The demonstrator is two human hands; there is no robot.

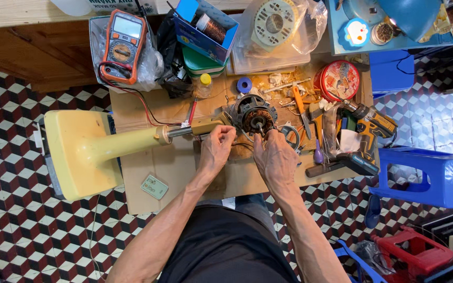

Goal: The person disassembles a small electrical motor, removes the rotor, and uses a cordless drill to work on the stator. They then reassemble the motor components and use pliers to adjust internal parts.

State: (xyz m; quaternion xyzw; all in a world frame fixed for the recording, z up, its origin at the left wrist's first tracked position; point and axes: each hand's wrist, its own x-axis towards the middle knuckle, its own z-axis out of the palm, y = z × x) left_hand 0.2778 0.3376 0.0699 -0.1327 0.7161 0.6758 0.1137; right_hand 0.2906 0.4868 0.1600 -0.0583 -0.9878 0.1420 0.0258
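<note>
Head view: a yellow fan stand (87, 152) lies on its side, left of the hands, its neck reaching toward them. Cardboard (148, 173) covers the surface beneath. A blue stool (431, 175) stands far right of the hands. A cordless drill (368, 133) lies just right of the right hand. A multimeter (123, 46) rests beyond the left hand. The motor (254, 115) sits between and just beyond both hands. The left hand (217, 149) and right hand (274, 157) are curled, fingertips pinching thin wires at the motor's near side.
</note>
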